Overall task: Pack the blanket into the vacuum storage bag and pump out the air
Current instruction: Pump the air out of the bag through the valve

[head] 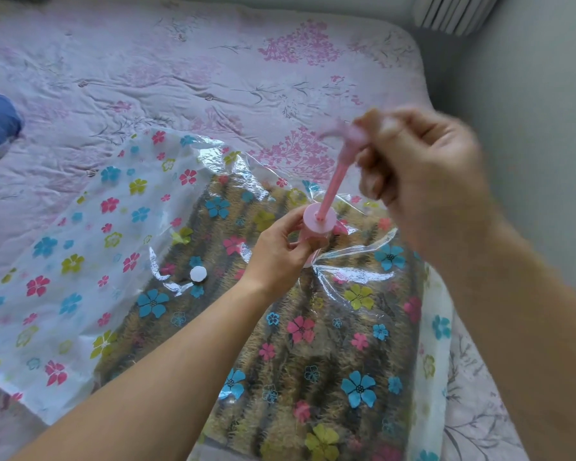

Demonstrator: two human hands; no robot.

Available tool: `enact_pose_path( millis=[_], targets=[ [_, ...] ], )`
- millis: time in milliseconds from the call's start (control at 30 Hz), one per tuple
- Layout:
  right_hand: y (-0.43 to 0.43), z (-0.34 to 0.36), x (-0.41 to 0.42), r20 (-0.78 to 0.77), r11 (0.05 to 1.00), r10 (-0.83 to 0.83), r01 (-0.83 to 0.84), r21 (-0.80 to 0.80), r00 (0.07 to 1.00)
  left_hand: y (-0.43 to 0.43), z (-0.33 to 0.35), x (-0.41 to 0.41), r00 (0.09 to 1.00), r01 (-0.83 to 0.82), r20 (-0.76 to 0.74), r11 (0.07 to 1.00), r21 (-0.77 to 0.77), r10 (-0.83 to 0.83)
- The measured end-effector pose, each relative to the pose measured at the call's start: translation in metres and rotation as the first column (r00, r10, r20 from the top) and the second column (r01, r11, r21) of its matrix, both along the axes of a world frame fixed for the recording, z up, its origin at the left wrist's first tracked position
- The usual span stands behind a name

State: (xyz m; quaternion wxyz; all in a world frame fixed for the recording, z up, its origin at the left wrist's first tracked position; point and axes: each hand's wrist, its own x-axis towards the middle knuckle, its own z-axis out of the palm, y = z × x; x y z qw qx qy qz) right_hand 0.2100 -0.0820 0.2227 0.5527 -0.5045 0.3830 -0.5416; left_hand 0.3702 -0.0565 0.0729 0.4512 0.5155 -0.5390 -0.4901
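1. Since the blanket [313, 344] already lies inside the vacuum storage bag [90, 234], flat on the bed cover [180, 78], packing looks done; the bag's seal is not readable from this angle.
2. Pumping appears under way: the pink pump [316, 227] stands on the bag over the blanket, with its plunger rod [331, 184] drawn out.
3. Left hand [280, 251]: fingers wrapped round the pump barrel, steadying it.
4. Right hand [423, 181]: closed round the handle at the rod's top; badly blurred.
5. Film puckers around the pump base and sits loose elsewhere. Judgement: much air remains, so many strokes are left, then capping.
6. Count: one blanket, one bag, one pump, one white round cap [198, 273] lying on the bag left of the pump, and two hands.
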Motion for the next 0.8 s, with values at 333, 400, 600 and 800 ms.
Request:
enact_pose_path(
  millis=[333,400,600,800],
  targets=[
    [0.004,-0.043,0.009,-0.335,0.979,0.038,0.032,0.202,0.941,0.0,0.0,0.001,1.0,-0.019,-0.004,1.0,-0.02,0.019],
    [0.0,-0.011,0.004,-0.193,0.995,0.008,0.011,0.098,0.981,-0.001,0.004,0.002,1.0,-0.006,0.013,1.0,-0.021,0.006],
    [0.0,0.006,0.0,-0.073,0.999,-0.023,0.019,-0.044,0.997,0.0,0.005,0.0,1.0,-0.006,0.019,1.0,-0.02,0.006],
    [0.008,-0.071,0.012,-0.34,0.946,0.049,0.065,0.317,0.939,0.003,-0.001,0.002,1.0,-0.021,0.003,1.0,-0.004,0.021]
  ],
)
